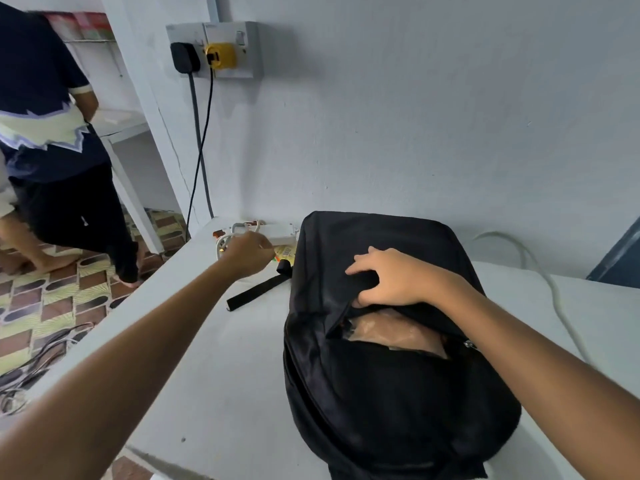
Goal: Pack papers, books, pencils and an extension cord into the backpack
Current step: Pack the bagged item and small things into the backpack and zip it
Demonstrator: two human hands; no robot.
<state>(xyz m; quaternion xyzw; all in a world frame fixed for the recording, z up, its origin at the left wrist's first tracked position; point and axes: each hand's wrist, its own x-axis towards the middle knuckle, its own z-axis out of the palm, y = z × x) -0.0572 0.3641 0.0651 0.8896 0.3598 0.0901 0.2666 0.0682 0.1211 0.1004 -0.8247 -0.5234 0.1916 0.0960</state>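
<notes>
We see the black backpack (381, 341) lying on the white table (214, 358), its zip open. Our right hand (391, 278) grips the upper flap. Our left hand (247, 252) reaches the white extension cord (273, 233) at the table's far edge, fingers curled over it; actual grip unclear.

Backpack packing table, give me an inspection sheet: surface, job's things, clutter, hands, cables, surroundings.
Surface: white table, bare near its front.
Job's things: black backpack lying unzipped, brown item inside; white extension cord at the table's far edge; yellow packet beside it.
Clutter: loose black strap.
Hands: left hand reaching at the extension cord, grip unclear; right hand grips the backpack's opening flap.
Cables: two plugs in wall socket; white cable on the right; wires on floor.
Surroundings: another person standing at left.
</notes>
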